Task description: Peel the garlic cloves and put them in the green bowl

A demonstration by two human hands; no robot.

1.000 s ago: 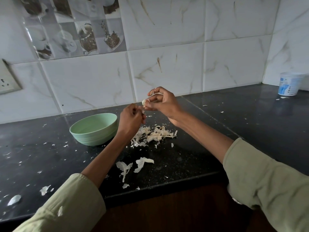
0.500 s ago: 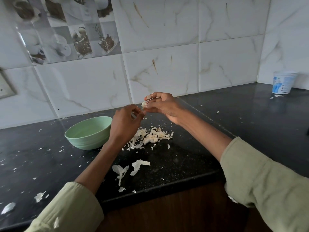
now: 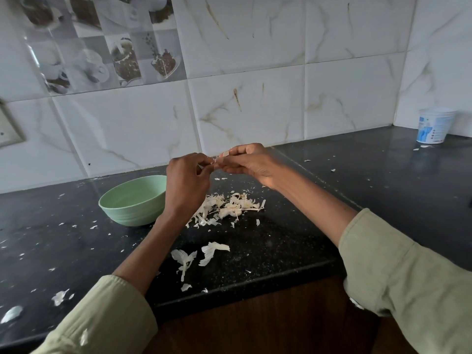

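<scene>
Pale and papery, the garlic clove (image 3: pixel 225 155) shows only as a sliver between the fingertips of both hands, held above the black surface (image 3: pixel 281 241) just right of the green bowl (image 3: pixel 132 200). The right hand (image 3: pixel 251 162) pinches it in curled fingers; the left hand (image 3: pixel 187 181) picks at its skin, wrist bent, over the peel pile (image 3: pixel 227 206).

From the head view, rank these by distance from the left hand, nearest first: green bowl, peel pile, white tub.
From the left hand:
1. Green bowl and peel pile, both just below it, too close to call.
2. White tub, far right corner.
</scene>
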